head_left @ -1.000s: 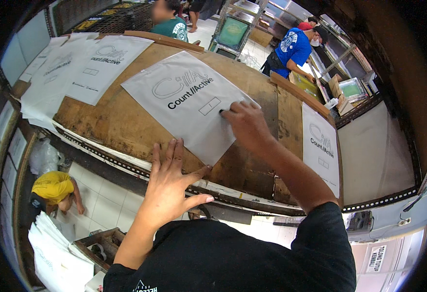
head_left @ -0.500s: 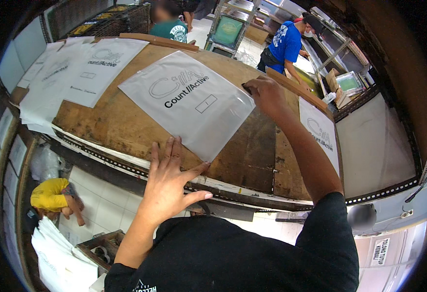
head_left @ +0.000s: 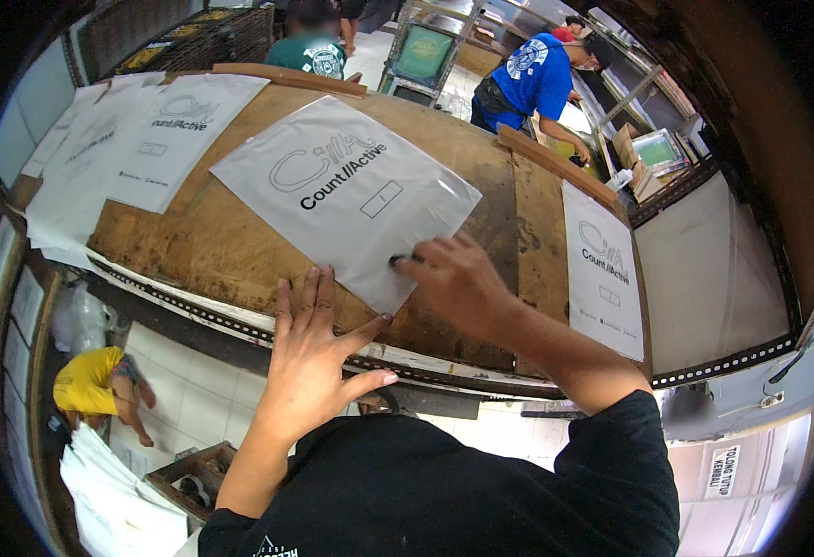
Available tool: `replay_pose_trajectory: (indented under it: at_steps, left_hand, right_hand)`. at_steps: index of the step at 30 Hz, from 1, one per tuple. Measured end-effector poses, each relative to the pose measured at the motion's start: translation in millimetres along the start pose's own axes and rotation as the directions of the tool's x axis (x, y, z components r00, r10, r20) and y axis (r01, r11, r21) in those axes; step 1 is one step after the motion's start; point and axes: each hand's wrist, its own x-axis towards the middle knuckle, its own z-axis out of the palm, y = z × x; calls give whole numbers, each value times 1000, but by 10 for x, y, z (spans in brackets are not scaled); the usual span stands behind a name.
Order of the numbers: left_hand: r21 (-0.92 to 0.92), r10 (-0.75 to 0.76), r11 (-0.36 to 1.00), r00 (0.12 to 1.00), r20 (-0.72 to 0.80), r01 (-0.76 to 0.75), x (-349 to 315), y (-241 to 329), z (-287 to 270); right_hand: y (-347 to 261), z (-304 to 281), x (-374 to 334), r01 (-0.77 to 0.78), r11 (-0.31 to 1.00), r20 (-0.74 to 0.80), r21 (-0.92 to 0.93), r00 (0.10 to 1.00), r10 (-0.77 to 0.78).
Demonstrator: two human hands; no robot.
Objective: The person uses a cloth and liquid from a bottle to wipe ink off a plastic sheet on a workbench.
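Note:
A frosted plastic bag (head_left: 346, 209) with black print lies flat and askew on the brown wooden table (head_left: 240, 251), one corner toward me. My right hand (head_left: 462, 283) is over its near right part, fingers closed on a small dark object (head_left: 398, 262) whose kind I cannot make out. The motion there is slightly blurred. At the table's near edge my left hand (head_left: 314, 343) lies palm down with fingers spread, fingertips by the bag's near left edge and the thumb pointing right.
More printed bags (head_left: 119, 153) overlap at the table's left, and another printed bag (head_left: 602, 269) lies at its right. Wooden strips (head_left: 555, 165) edge the far side. Beyond are a person in blue (head_left: 532, 79) and one in green (head_left: 309, 56). Someone in yellow (head_left: 91, 381) crouches lower left.
My right hand has swept from the bag's right corner toward me and left, down to its near part. My left hand stays nearly in place. The view has shifted slightly.

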Motion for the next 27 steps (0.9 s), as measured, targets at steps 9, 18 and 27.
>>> replay_pose_trajectory:
  at_steps: [9, 18, 27]
  left_hand:
    - [-7, -10, 1000, 1000, -5, 10, 20, 13, 11]
    - [6, 27, 1000, 1000, 15, -27, 7, -22, 35]
    - [-79, 26, 997, 999, 19, -25, -24, -67, 2]
  right_hand:
    - [1518, 242, -130, -369, 914, -21, -172, 928, 371]
    - [618, -159, 64, -220, 931, -46, 293, 969, 243]
    - [-87, -23, 384, 126, 943, -24, 307, 992, -125]
